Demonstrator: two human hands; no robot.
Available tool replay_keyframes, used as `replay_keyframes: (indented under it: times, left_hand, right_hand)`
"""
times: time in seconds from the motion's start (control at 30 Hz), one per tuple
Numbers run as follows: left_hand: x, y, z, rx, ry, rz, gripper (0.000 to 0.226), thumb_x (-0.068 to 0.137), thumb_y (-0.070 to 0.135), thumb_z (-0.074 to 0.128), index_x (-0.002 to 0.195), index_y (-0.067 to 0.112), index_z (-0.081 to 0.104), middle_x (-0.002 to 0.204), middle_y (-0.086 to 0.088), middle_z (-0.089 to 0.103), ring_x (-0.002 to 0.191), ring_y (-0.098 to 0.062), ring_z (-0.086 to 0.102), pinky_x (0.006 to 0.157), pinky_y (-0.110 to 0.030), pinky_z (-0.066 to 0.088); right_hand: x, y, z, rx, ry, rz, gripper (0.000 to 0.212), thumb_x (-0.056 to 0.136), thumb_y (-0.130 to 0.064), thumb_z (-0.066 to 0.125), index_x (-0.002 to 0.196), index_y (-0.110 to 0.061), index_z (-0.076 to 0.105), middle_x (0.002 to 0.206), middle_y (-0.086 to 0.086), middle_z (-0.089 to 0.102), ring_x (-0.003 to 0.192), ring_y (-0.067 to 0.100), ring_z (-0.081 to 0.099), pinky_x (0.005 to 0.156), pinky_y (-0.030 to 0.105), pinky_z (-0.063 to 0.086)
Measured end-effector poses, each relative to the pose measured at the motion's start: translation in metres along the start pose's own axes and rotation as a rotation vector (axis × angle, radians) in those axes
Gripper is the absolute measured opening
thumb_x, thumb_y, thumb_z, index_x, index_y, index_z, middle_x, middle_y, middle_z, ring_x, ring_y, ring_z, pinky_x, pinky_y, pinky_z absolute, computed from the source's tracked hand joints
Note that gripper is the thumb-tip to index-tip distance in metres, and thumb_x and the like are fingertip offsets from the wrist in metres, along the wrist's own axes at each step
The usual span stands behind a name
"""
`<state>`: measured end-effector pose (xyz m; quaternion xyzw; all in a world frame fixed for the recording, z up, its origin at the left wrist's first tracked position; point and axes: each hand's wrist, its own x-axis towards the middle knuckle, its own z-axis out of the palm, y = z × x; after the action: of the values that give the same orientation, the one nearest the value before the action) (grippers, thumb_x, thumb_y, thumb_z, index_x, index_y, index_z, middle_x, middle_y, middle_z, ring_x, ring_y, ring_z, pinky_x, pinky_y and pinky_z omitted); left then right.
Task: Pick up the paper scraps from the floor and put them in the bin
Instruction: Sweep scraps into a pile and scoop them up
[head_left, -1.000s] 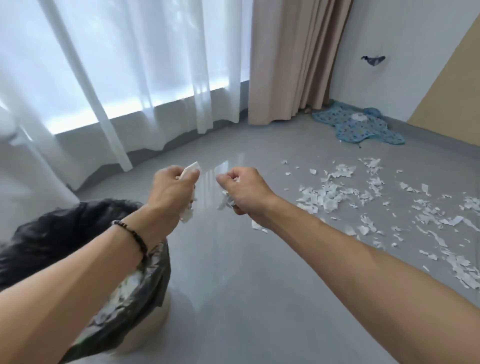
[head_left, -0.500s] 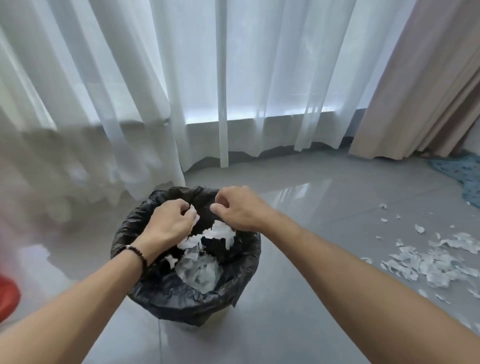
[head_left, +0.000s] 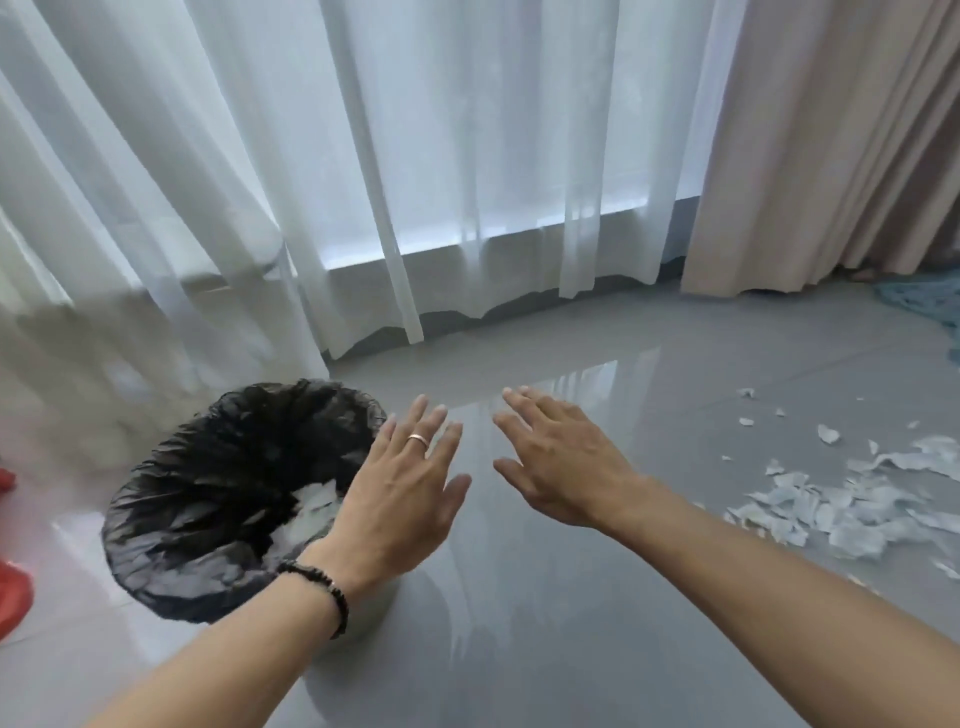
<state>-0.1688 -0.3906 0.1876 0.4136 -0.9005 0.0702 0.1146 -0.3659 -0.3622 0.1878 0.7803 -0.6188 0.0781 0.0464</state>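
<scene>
Item: one handful of scraps, gripped over the bin (head_left: 218, 499) half a second ago, now lies inside it on the black liner; that load counts as delivered. Hands: left hand (head_left: 400, 493) and right hand (head_left: 563, 460) both spread flat, fingers straight, holding and touching nothing, just right of the bin above the floor (head_left: 545, 649). Outstanding: paper scraps (head_left: 852, 504) remain heaped on the floor well to the right.

You have one bin (head_left: 171, 525) before you, lined with one black bag; right of the bin, two hands, left hand (head_left: 400, 488) and right hand (head_left: 558, 460); one ring, one bead bracelet; farther right of the bin, paper scraps (head_left: 841, 509) too many to count.
</scene>
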Motion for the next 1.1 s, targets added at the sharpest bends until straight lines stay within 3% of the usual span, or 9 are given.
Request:
replay_keyframes:
  times: [0.27,0.37,0.5,0.67,0.8,0.9,1.0,1.1]
  left_hand:
    - [0.021,0.126,0.089,-0.147,-0.210,0.173,0.078,0.087,0.056,0.012,0.149,0.010,0.023,0.154,-0.011,0.029,0.146,-0.024,0.015,0.117,-0.039,0.018]
    - [0.028,0.160,0.122,-0.206,-0.281,0.197,0.078,0.088,0.057,0.015,0.151,0.010,0.015,0.156,-0.011,0.024,0.146,-0.024,0.012,0.118,-0.036,0.016]
    - [0.037,0.192,0.183,-0.277,-0.380,0.152,0.076,0.094,0.051,0.033,0.150,0.010,0.005,0.157,-0.012,0.017,0.145,-0.026,0.010,0.116,-0.038,0.019]
    - [0.064,0.219,0.243,-0.268,-0.530,-0.007,0.099,0.082,0.073,0.033,0.149,0.018,-0.015,0.159,-0.014,-0.010,0.145,-0.036,-0.008,0.115,-0.053,0.011]
    - [0.097,0.235,0.282,-0.225,-0.526,0.090,0.120,0.062,0.093,0.022,0.148,0.022,-0.020,0.158,-0.017,-0.011,0.143,-0.042,-0.013,0.111,-0.060,0.002]
    - [0.125,0.253,0.299,-0.236,-0.453,0.225,0.118,0.065,0.093,0.021,0.150,0.020,-0.015,0.159,-0.017,-0.008,0.144,-0.039,-0.013,0.114,-0.056,-0.002]
    - [0.156,0.281,0.311,-0.298,-0.428,0.366,0.111,0.071,0.088,0.029,0.147,0.027,-0.024,0.158,-0.014,-0.015,0.144,-0.032,-0.017,0.116,-0.050,-0.005]
    - [0.181,0.311,0.317,-0.376,-0.413,0.447,0.100,0.078,0.079,0.038,0.145,0.037,-0.023,0.159,-0.008,-0.016,0.145,-0.030,-0.013,0.117,-0.049,-0.003]
  right_hand:
    - [-0.135,0.101,0.073,0.126,-0.092,0.332,0.053,0.098,-0.043,0.035,0.142,-0.013,0.032,0.157,0.010,0.020,0.144,0.026,0.015,0.114,0.040,0.018]
    - [-0.174,0.125,0.105,0.155,-0.174,0.483,0.056,0.098,-0.045,0.036,0.144,-0.014,0.028,0.158,0.009,0.017,0.145,0.024,0.012,0.114,0.039,0.016]
    - [-0.211,0.154,0.142,0.196,-0.222,0.702,0.062,0.096,-0.048,0.037,0.146,-0.015,0.023,0.159,0.007,0.011,0.145,0.023,0.007,0.116,0.038,0.013]
    - [-0.239,0.190,0.179,0.178,-0.187,0.940,0.089,0.087,-0.067,0.038,0.151,-0.015,0.006,0.160,0.007,-0.008,0.146,0.030,-0.012,0.118,0.047,0.001]
    - [-0.244,0.223,0.209,0.115,-0.174,1.020,0.107,0.073,-0.083,0.030,0.150,-0.017,-0.006,0.159,0.010,-0.015,0.144,0.038,-0.015,0.113,0.060,-0.002]
    - [-0.241,0.257,0.217,0.080,-0.157,1.061,0.106,0.071,-0.086,0.027,0.149,-0.027,-0.012,0.158,0.010,-0.021,0.142,0.040,-0.019,0.109,0.067,-0.005]
    - [-0.236,0.294,0.215,0.064,-0.187,1.109,0.105,0.068,-0.091,0.025,0.148,-0.035,-0.015,0.154,0.009,-0.030,0.140,0.040,-0.025,0.106,0.067,-0.011]
    - [-0.236,0.319,0.212,0.118,-0.240,1.147,0.099,0.071,-0.089,0.024,0.150,-0.037,-0.005,0.158,0.007,-0.022,0.143,0.037,-0.019,0.110,0.063,-0.009]
